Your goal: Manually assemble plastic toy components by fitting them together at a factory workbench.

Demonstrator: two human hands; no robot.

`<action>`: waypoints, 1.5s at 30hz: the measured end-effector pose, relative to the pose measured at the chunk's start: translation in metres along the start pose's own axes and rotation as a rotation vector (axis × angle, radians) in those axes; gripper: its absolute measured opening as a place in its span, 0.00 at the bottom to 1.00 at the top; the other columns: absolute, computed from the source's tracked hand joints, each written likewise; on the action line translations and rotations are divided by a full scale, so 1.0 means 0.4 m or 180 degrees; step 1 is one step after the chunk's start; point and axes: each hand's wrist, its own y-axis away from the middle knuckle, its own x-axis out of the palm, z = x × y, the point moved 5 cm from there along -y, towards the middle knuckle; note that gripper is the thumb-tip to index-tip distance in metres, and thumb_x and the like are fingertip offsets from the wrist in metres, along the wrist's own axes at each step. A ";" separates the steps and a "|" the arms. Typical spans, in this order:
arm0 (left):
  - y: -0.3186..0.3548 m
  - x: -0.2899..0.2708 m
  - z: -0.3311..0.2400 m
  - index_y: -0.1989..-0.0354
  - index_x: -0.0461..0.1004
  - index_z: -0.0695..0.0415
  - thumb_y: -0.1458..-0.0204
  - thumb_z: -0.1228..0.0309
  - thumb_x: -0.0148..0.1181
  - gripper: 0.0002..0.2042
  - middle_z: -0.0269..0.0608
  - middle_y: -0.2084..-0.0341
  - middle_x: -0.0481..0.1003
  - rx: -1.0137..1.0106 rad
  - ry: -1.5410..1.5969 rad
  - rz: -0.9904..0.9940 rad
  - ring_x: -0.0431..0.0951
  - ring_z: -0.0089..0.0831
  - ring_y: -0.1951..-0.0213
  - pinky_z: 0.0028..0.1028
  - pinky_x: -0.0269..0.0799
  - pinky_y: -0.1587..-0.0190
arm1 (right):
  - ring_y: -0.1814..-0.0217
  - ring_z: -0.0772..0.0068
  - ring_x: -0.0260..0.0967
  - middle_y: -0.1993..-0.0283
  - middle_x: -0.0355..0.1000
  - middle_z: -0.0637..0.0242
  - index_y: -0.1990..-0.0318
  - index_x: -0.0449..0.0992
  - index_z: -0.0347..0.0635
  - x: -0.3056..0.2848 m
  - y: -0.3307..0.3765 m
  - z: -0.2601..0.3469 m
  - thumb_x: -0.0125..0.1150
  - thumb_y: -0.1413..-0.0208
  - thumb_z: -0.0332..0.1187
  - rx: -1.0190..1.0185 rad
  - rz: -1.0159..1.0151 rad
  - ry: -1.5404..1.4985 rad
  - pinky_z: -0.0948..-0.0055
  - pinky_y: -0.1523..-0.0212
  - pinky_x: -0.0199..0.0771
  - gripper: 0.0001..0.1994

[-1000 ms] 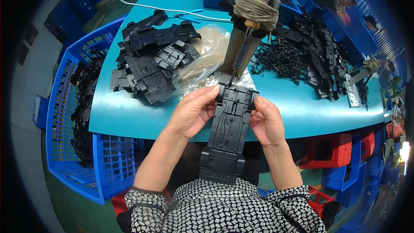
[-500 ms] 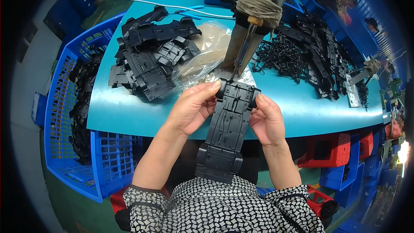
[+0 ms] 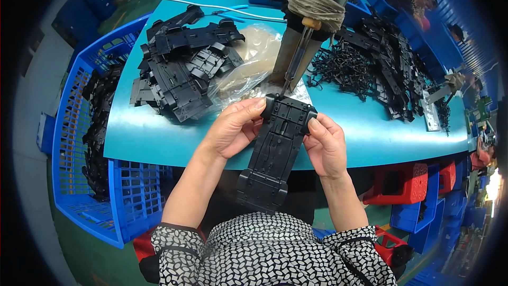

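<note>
Both hands grip a long black plastic chassis plate (image 3: 272, 151) by the two rounded lugs at its far end. My left hand (image 3: 239, 127) pinches the left lug between thumb and fingers; my right hand (image 3: 326, 143) pinches the right one. The plate's near end hangs over the table edge, above my lap. At its far edge, close to the left lug, the metal tip of a soldering iron (image 3: 295, 66) reaches down to the plate; whether they touch I cannot tell. The iron's wooden handle is bound with cloth strips (image 3: 316, 8) to an upright support (image 3: 286, 55).
A heap of similar black plates (image 3: 180, 69) lies on the turquoise table (image 3: 159, 145) at left, next to a clear plastic bag (image 3: 248, 71). Small black parts (image 3: 346, 71) and more plates (image 3: 389, 63) lie at right. A blue crate (image 3: 119, 201) stands left; red stools (image 3: 397, 185) stand right.
The plate has shifted slightly to the left and its near end has swung left, away from my lap. Both hands moved along with it, still gripping the lugs.
</note>
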 end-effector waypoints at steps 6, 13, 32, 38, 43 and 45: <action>0.004 -0.006 0.006 0.58 0.72 0.62 0.46 0.67 0.54 0.12 0.37 0.65 0.75 -0.0022 0.0121 -0.0009 0.74 0.19 0.65 0.19 0.69 0.58 | 0.62 0.79 0.67 0.61 0.72 0.64 0.57 0.70 0.30 0.007 0.002 0.000 0.57 0.48 0.28 -0.0075 0.0039 0.0077 0.78 0.58 0.66 0.13; 0.001 -0.018 0.008 0.59 0.72 0.62 0.46 0.66 0.54 0.12 0.36 0.65 0.75 -0.0047 0.0098 -0.0003 0.73 0.19 0.65 0.20 0.70 0.59 | 0.62 0.79 0.66 0.61 0.71 0.63 0.56 0.70 0.30 0.005 0.003 -0.002 0.57 0.48 0.27 -0.0115 0.0014 0.0098 0.78 0.58 0.66 0.13; 0.001 -0.026 0.012 0.59 0.73 0.60 0.47 0.65 0.56 0.12 0.30 0.69 0.75 -0.0062 0.0003 -0.0037 0.71 0.13 0.71 0.13 0.67 0.67 | 0.66 0.84 0.60 0.65 0.69 0.70 0.56 0.70 0.30 0.000 0.002 -0.008 0.59 0.49 0.27 -0.0141 -0.0037 0.0194 0.83 0.61 0.62 0.14; 0.002 -0.030 0.010 0.60 0.73 0.60 0.47 0.65 0.55 0.12 0.30 0.69 0.75 -0.0070 -0.0005 -0.0060 0.70 0.13 0.71 0.13 0.67 0.67 | 0.66 0.84 0.60 0.65 0.69 0.70 0.56 0.70 0.30 -0.004 0.000 -0.009 0.59 0.49 0.27 -0.0108 0.0027 0.0226 0.84 0.62 0.62 0.14; 0.004 -0.021 0.006 0.60 0.73 0.59 0.47 0.65 0.55 0.12 0.30 0.69 0.75 -0.0055 -0.0027 -0.0066 0.71 0.14 0.70 0.15 0.68 0.66 | 0.66 0.84 0.60 0.65 0.69 0.70 0.57 0.70 0.30 0.003 0.002 -0.007 0.59 0.49 0.27 -0.0120 -0.0028 0.0189 0.84 0.62 0.62 0.13; 0.003 -0.029 0.008 0.60 0.73 0.59 0.47 0.65 0.55 0.12 0.31 0.68 0.75 -0.0092 -0.0018 -0.0019 0.72 0.15 0.70 0.16 0.69 0.64 | 0.66 0.84 0.61 0.65 0.69 0.70 0.57 0.70 0.30 0.002 0.002 -0.008 0.59 0.49 0.27 -0.0118 -0.0024 0.0182 0.83 0.62 0.62 0.13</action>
